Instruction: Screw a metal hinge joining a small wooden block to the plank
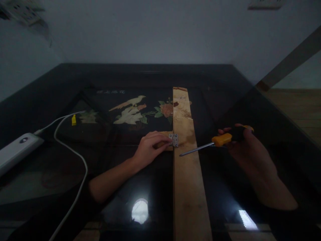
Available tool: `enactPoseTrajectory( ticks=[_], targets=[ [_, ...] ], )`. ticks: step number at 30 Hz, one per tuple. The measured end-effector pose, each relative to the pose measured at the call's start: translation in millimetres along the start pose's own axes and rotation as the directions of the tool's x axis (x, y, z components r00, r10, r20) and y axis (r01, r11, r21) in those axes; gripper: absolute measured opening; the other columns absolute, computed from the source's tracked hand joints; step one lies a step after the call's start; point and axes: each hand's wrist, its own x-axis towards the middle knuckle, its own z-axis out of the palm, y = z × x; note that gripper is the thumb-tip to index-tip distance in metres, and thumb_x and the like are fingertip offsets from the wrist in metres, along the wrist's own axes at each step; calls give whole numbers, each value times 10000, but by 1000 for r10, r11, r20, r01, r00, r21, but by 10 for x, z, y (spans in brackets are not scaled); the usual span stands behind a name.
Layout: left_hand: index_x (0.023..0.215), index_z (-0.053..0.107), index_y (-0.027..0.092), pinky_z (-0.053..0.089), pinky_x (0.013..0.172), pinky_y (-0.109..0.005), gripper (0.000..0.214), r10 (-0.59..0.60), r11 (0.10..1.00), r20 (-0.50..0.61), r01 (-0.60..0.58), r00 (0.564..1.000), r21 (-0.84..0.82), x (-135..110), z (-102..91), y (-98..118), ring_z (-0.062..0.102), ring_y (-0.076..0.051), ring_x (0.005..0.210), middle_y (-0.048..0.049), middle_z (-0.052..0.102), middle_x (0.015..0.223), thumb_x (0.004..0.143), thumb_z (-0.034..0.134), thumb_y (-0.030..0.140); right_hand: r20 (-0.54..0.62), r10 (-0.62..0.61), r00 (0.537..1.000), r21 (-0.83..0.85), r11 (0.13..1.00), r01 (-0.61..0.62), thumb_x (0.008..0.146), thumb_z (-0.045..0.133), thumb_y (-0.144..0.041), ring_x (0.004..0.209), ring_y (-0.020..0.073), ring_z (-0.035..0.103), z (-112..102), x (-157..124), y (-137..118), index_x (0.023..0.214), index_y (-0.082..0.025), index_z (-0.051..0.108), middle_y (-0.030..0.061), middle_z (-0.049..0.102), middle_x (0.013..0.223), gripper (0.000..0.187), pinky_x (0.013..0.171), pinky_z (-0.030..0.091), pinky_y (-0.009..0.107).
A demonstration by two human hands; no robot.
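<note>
A long wooden board [188, 174] lies lengthwise on a dark glossy table, and a short wood piece [168, 148] meets its left edge. Across the joint sits a small metal hinge [176, 140]. My left hand [150, 145] reaches in from the left, its thumb and fingers pinched together at the hinge's left leaf; whatever is between the tips is too small to make out. To the right of the board, my right hand [250, 150] is closed around the handle of a yellow-and-black screwdriver [223, 139]. The screwdriver's shaft points left, its tip over the board, below the hinge.
A white power strip [18, 152] with a white cable [81, 157] lies at the left. A small yellow object [73, 119] is beside the cable. The table [147, 77] bears a bird-and-flower picture and stands against a pale wall. A socket plate hangs upper left.
</note>
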Motion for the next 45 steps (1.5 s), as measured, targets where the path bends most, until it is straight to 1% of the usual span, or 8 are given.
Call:
enactPoseTrajectory(
  ticks=[6, 11, 13, 15, 18, 19, 26, 45],
  targets=[
    [966, 695, 195, 493, 790, -302, 128, -5, 1000, 20, 5, 1000, 17, 3, 11, 2, 670, -164, 838, -35, 742, 906, 843, 663, 185, 3, -79, 997, -32, 996, 79, 856, 609, -460, 926, 184, 712, 29, 49, -36, 1010, -257, 665, 14, 720, 910, 261, 833, 597, 348],
    [904, 692, 195, 493, 791, -303, 68, -4, 1000, 32, 3, 999, 11, 6, 19, -10, 670, -169, 830, -31, 739, 873, 843, 664, 197, 16, -249, 968, 18, 969, 248, 773, 699, -457, 783, 187, 722, 421, 102, -365, 910, -192, 667, 23, 718, 786, 299, 735, 613, 321],
    [905, 692, 196, 497, 782, -301, 68, -6, 1000, 33, 6, 999, 9, 7, 22, -10, 669, -167, 822, -29, 736, 865, 843, 664, 202, 109, -396, 912, 17, 918, 396, 772, 709, -463, 739, 169, 712, 683, 112, -539, 901, -183, 645, 12, 709, 749, 315, 740, 611, 320],
    [908, 693, 199, 500, 777, -298, 72, -8, 1000, 30, 8, 1000, 2, 6, 25, -14, 667, -163, 816, -26, 735, 863, 841, 665, 197, 223, -539, 812, 29, 836, 547, 767, 725, -443, 666, 158, 692, 969, 97, -681, 901, -177, 619, -3, 696, 704, 317, 698, 615, 327],
    [917, 698, 200, 507, 789, -303, 88, -11, 1000, 27, 11, 1000, -12, 4, 30, -31, 670, -166, 839, -28, 740, 893, 834, 671, 186, 315, -684, 658, 38, 702, 711, 883, 594, -427, 580, 145, 658, 1346, 40, -771, 944, -194, 586, -41, 652, 654, 241, 555, 591, 293],
    [921, 700, 199, 509, 790, -305, 93, -16, 1000, 29, 17, 999, -13, 3, 30, -37, 671, -169, 852, -32, 741, 907, 834, 671, 188, 340, -691, 638, 31, 686, 727, 901, 573, -404, 589, 140, 654, 1437, 21, -765, 957, -203, 579, -52, 635, 661, 209, 564, 592, 291],
    [898, 701, 203, 518, 784, -304, 70, -84, 996, 45, 85, 995, -9, 13, 20, -27, 669, -169, 843, -27, 736, 896, 840, 668, 224, 532, -539, 653, -76, 737, 671, 883, 606, -387, 600, 151, 659, 1557, 30, -586, 961, -248, 559, -40, 638, 746, 166, 514, 535, 275],
    [914, 694, 190, 521, 778, -294, 86, -71, 997, 37, 72, 997, -38, 17, 21, -22, 667, -162, 821, -33, 736, 895, 829, 681, 196, 596, -507, 623, -49, 751, 658, 879, 623, -355, 593, 149, 639, 1542, 52, -526, 957, -225, 536, -39, 616, 717, 174, 524, 491, 286]
  ],
)
